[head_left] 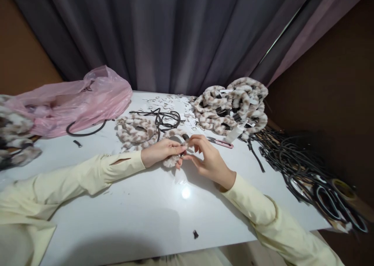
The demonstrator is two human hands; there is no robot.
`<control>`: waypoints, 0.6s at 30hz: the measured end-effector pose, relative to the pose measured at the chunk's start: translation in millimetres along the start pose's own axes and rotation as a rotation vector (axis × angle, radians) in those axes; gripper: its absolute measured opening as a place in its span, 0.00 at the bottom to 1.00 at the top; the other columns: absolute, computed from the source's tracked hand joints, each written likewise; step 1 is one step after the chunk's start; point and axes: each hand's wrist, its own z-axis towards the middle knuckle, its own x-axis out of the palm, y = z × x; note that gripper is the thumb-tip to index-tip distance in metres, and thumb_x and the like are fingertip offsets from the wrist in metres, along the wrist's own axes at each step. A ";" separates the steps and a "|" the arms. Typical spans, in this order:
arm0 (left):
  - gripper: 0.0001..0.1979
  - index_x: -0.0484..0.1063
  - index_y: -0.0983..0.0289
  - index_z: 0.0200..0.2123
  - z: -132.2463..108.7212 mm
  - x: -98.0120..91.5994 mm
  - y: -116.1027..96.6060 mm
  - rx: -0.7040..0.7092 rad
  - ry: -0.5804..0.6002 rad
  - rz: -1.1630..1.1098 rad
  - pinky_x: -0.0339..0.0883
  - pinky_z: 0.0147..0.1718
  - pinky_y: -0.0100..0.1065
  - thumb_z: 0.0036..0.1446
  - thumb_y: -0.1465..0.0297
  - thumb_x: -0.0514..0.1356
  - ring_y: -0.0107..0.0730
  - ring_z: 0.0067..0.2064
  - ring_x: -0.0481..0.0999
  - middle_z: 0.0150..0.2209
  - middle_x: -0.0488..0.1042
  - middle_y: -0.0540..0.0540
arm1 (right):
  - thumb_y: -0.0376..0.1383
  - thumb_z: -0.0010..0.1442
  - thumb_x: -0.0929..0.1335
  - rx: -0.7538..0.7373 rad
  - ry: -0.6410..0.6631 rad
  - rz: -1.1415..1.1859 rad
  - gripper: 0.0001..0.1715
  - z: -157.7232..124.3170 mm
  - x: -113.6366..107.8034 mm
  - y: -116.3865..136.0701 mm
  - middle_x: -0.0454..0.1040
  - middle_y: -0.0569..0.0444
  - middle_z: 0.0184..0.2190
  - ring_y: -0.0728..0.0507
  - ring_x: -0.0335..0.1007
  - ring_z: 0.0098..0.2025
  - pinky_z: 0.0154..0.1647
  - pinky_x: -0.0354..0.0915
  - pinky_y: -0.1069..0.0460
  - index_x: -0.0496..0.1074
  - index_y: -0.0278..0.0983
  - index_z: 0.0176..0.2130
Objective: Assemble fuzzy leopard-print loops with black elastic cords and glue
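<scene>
Both forearms came in from the near edge and converged at the middle, the left lying low and almost level, the right angled in from the lower right. The left hand [160, 151] was knuckles up, fingers pinched shut. The right hand [209, 161] faced it, fingers [196, 140] curled, tips meeting the left's.

The only view comes from a camera worn on the person's head, looking forward and down, near the white table [140, 211]. The fingers [171, 145] sit just above frame centre; beyond them the view reaches a dark curtain [175, 36].
</scene>
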 end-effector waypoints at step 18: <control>0.19 0.61 0.65 0.26 -1.3 7.9 8.7 0.096 -0.132 0.038 0.68 0.31 0.31 0.53 0.55 0.58 0.32 0.29 0.76 0.24 0.75 0.55 | 0.33 0.64 0.57 0.454 0.362 0.282 0.15 6.0 -0.6 18.1 0.74 0.56 0.28 0.51 0.63 0.25 0.30 0.57 0.56 0.67 0.34 0.29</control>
